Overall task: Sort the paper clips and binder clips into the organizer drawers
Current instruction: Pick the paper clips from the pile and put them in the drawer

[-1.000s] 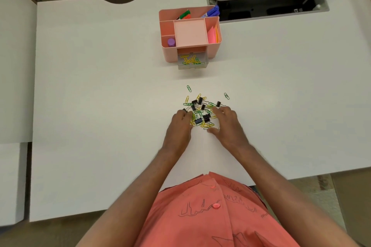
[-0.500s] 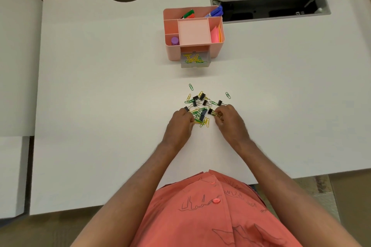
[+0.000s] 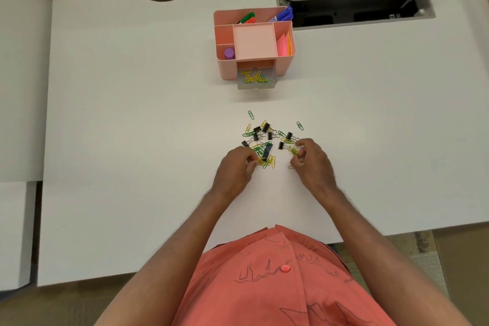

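Observation:
A pile of yellow and green paper clips (image 3: 264, 152) mixed with small black binder clips (image 3: 265, 127) lies mid-desk. My left hand (image 3: 234, 168) pinches paper clips at the pile's near left edge. My right hand (image 3: 311, 161) pinches a small bunch of paper clips at the pile's right side, lifted slightly. Farther back stands the pink organizer (image 3: 225, 66), its clear drawer (image 3: 272, 84) pulled open toward me with several yellow and green paper clips inside.
The organizer's top holds markers (image 3: 283, 15), a purple cap (image 3: 229, 53) and sticky notes (image 3: 283, 46). An open cable hatch (image 3: 357, 8) is cut into the white desk (image 3: 132, 140) behind it. Two stray green paper clips (image 3: 299, 126) lie apart from the pile.
Both hands closed in on the pile and pinched up paper clips. My right hand has pulled back to the right with a small bunch; the pile has spread a little.

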{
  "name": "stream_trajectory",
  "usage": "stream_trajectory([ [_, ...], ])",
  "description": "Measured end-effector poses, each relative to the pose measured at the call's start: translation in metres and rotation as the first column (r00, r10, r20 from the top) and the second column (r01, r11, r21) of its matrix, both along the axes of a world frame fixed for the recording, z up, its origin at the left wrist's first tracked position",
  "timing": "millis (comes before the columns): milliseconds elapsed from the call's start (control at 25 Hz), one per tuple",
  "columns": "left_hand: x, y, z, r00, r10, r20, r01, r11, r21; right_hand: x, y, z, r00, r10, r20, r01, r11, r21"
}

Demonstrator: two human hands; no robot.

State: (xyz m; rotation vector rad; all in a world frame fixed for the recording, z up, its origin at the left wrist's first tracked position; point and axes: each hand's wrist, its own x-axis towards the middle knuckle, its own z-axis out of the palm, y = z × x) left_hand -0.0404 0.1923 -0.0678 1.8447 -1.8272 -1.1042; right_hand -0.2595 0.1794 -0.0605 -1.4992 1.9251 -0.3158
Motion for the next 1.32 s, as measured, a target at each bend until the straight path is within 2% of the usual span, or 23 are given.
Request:
stream_trajectory([
  [200,0.004,-0.024,0.019,0.994,0.103,-0.04,-0.104,0.994,-0.02,-0.015,-0.001,0.006,0.998,-0.05,-0.028,0.052,0.995,0.086],
  [400,0.004,-0.098,0.058,0.982,0.189,-0.032,-0.191,0.949,-0.25,-0.011,-0.017,0.024,1.0,0.003,-0.014,-0.002,0.999,0.054],
  [480,0.003,-0.132,0.068,0.974,0.223,0.03,-0.199,0.916,-0.349,-0.004,-0.027,0.036,1.0,0.006,0.029,-0.007,1.0,0.024],
  [560,0.002,-0.159,0.071,0.961,0.232,0.151,-0.156,0.905,-0.395,0.004,-0.041,0.051,0.997,0.013,0.072,-0.012,1.0,-0.011],
  [680,0.0,-0.182,0.067,0.928,0.215,0.305,-0.098,0.929,-0.356,0.02,-0.072,0.073,0.992,0.04,0.118,-0.028,0.995,-0.099],
  [800,0.0,-0.184,0.061,0.921,0.191,0.341,-0.072,0.941,-0.332,0.039,-0.112,0.087,0.993,0.107,0.054,-0.092,0.97,-0.224],
  [920,0.004,-0.175,0.06,0.933,0.193,0.304,-0.072,0.927,-0.368,0.058,-0.147,0.087,0.974,0.207,-0.089,-0.224,0.928,-0.297],
  [1080,0.01,-0.144,0.056,0.951,0.236,0.201,-0.142,0.907,-0.396,0.072,-0.177,0.075,0.919,0.287,-0.272,-0.359,0.894,-0.269],
  [1240,0.012,-0.083,0.04,0.96,0.27,0.071,-0.235,0.919,-0.318,0.075,-0.187,0.067,0.896,0.317,-0.312,-0.397,0.886,-0.24],
  [1320,0.008,-0.051,0.028,0.97,0.235,0.062,-0.213,0.946,-0.244,0.074,-0.188,0.066,0.911,0.308,-0.276,-0.377,0.892,-0.249],
])
